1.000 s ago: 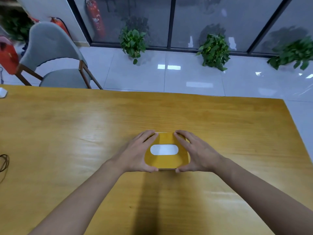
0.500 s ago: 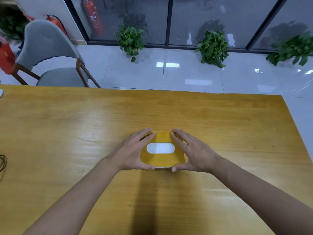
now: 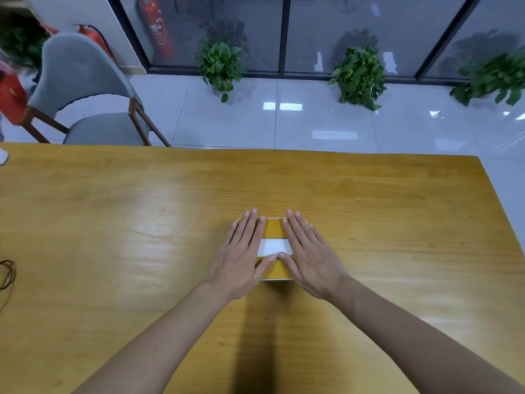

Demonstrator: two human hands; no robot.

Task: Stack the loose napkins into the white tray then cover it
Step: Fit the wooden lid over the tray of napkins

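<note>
A yellow wooden lid (image 3: 274,228) sits on the white tray, whose thin rim (image 3: 277,279) shows along the near edge. White napkin (image 3: 274,246) shows through the lid's oval slot. My left hand (image 3: 241,251) lies flat on the lid's left half, fingers straight and pointing away. My right hand (image 3: 308,251) lies flat on the right half the same way. The two thumbs meet over the slot's near edge. Most of the lid and tray is hidden under my hands.
The wooden table (image 3: 142,223) ends at the far edge and at the right. A grey chair (image 3: 85,95) stands at the far left. A dark cable (image 3: 7,274) lies at the left edge; a white object (image 3: 3,157) sits at far left.
Both hands moved from gripping the lid's sides, fingers curled around its edges, to lying flat on top of it with straight fingers.
</note>
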